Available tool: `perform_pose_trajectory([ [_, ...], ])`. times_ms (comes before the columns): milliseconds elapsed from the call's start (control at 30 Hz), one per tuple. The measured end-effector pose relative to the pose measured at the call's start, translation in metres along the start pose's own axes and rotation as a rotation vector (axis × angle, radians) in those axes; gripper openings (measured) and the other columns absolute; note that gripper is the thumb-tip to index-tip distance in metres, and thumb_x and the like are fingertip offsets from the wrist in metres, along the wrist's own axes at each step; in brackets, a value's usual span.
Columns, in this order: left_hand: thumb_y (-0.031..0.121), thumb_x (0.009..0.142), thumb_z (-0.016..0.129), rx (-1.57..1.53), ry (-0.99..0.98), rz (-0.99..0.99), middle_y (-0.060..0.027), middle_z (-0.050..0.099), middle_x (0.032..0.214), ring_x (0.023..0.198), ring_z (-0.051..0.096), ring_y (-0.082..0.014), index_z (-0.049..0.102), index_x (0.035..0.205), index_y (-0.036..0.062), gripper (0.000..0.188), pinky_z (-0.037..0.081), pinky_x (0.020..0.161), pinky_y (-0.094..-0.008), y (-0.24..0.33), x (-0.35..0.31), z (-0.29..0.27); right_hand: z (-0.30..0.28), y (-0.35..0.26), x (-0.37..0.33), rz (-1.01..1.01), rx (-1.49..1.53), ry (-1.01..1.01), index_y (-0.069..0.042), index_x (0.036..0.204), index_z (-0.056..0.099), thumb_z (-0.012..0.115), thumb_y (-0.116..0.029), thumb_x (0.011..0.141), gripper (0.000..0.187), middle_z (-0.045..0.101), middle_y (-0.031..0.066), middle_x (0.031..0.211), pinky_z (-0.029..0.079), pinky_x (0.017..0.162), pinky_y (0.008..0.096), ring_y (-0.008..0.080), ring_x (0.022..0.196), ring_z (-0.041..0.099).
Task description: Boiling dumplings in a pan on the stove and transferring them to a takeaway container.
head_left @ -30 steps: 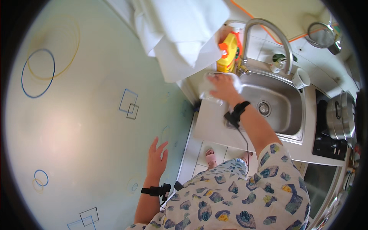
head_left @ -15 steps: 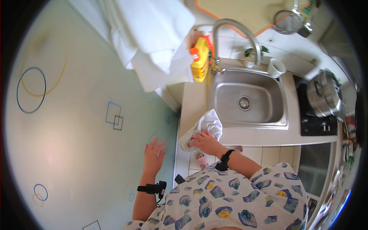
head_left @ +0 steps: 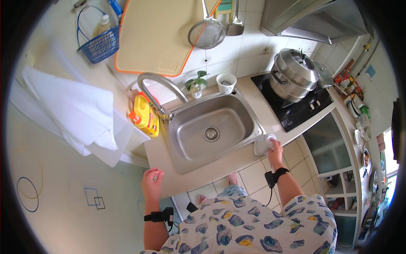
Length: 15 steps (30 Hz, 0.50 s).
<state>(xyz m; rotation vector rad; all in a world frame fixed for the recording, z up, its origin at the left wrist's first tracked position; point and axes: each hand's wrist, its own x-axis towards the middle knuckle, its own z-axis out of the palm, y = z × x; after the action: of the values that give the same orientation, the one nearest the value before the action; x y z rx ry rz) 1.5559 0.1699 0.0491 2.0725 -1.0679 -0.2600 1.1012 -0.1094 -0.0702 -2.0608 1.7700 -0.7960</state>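
My right hand [head_left: 275, 154] presses on a bunched white cloth [head_left: 262, 144] at the front edge of the counter, just right of the sink's near corner. The fingers are closed over the cloth. Part of it lies on the counter and the rest is under my hand. My left hand [head_left: 152, 183] hovers by the counter's left front corner, holding nothing, its fingers loosely bent with the thumb apart. The stainless steel sink [head_left: 179, 163] lies between the hands, and its curved faucet [head_left: 141, 80] rises at the back left.
A yellow bottle [head_left: 146, 114] stands left of the sink. Behind it are a white cup [head_left: 226, 83] and a small plant [head_left: 196, 89]. A steel steamer pot [head_left: 292, 84] sits on the black cooktop [head_left: 292, 120]. White cloths [head_left: 80, 110] hang at the left.
My right hand has moved right along the counter's front edge with the white cloth. My left hand's fingers have curled in. The view has turned towards the cooktop.
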Motion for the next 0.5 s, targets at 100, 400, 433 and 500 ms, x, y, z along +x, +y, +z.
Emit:
perform_pose_trajectory([
  [100,0.015,0.076,0.076,0.062,0.034,-0.008,-0.0116,0.065,0.101,0.096,0.062,-0.0279,0.07,0.087,0.0043,0.016,0.049,0.085,-0.0365,0.017,0.009,0.017,-0.017,-0.011,0.075,-0.055,0.04,0.177,-0.011,0.119,0.057,0.06,0.006,0.071,0.051,0.055,0.0163,0.113,0.042,0.095,0.044,0.0387,0.108,0.051],
  [400,0.012,0.091,0.059,0.025,0.249,-0.202,-0.0162,0.064,0.102,0.099,0.061,-0.0326,0.066,0.106,0.0041,0.018,0.047,0.089,-0.0377,0.083,0.032,0.039,0.079,-0.104,0.327,-0.477,0.084,0.27,-0.007,0.134,0.048,0.069,-0.022,0.086,0.054,0.049,0.021,0.132,0.038,0.103,0.0432,0.0361,0.123,0.046],
  [433,0.012,0.094,0.054,0.056,0.3,-0.188,-0.0173,0.063,0.104,0.099,0.061,-0.0327,0.063,0.114,0.0047,0.023,0.047,0.09,-0.0379,0.09,0.029,0.037,0.064,-0.151,0.313,-0.415,0.358,0.144,-0.004,0.123,0.056,0.068,-0.021,0.088,0.041,0.056,0.0193,0.121,0.042,0.097,0.0421,0.0331,0.112,0.053],
  [500,0.014,0.095,0.053,0.053,0.327,-0.195,-0.0167,0.062,0.112,0.102,0.06,-0.0324,0.057,0.124,0.0063,0.03,0.046,0.092,-0.039,0.117,0.037,0.023,0.032,-0.209,0.268,-0.311,0.749,-0.018,-0.001,0.095,0.062,0.056,-0.017,0.097,0.017,0.062,0.0093,0.078,0.048,0.068,0.0316,0.0194,0.07,0.058],
])
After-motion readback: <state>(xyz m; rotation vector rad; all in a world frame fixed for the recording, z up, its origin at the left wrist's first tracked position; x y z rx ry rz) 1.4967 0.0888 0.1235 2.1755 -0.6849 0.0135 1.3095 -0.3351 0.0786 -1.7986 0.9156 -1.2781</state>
